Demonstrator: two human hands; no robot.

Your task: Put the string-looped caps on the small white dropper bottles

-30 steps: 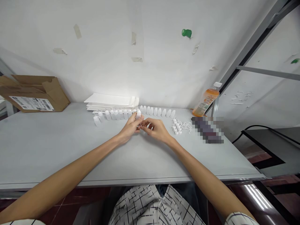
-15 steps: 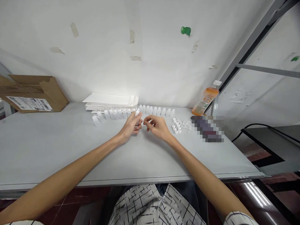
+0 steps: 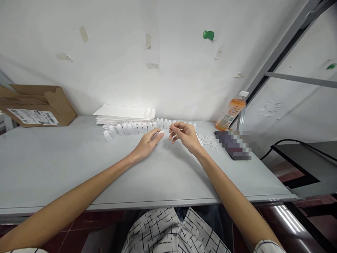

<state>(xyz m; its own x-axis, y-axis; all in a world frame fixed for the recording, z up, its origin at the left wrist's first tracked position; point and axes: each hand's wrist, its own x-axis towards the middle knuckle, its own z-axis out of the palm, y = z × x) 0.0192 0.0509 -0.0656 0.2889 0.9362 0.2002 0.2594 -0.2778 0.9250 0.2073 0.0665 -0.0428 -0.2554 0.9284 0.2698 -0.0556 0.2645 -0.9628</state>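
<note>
My left hand (image 3: 147, 143) is closed around a small white plastic bottle (image 3: 161, 132), most of which the fingers hide. The bottle tilts so that its narrow tip points right. Just beyond that tip, my right hand (image 3: 185, 135) pinches thumb and forefinger together; whatever lies between them is too small to make out. Behind both hands stand several similar white bottles (image 3: 131, 129) in a row, some hidden by the right hand. Small white plastic pieces (image 3: 210, 142) lie heaped to the right of my right hand, partly covered by it.
A stack of flat white sheets or cartons (image 3: 123, 112) lies against the wall behind the row. An opened cardboard box (image 3: 60, 105) is at the far left. On the right are an orange drink bottle (image 3: 230, 114) and a blurred dark flat object (image 3: 233, 144).
The held bottle has tipped from upright to pointing right. My right hand has moved slightly up and right, now covering part of the white pieces and the row's right end.
</note>
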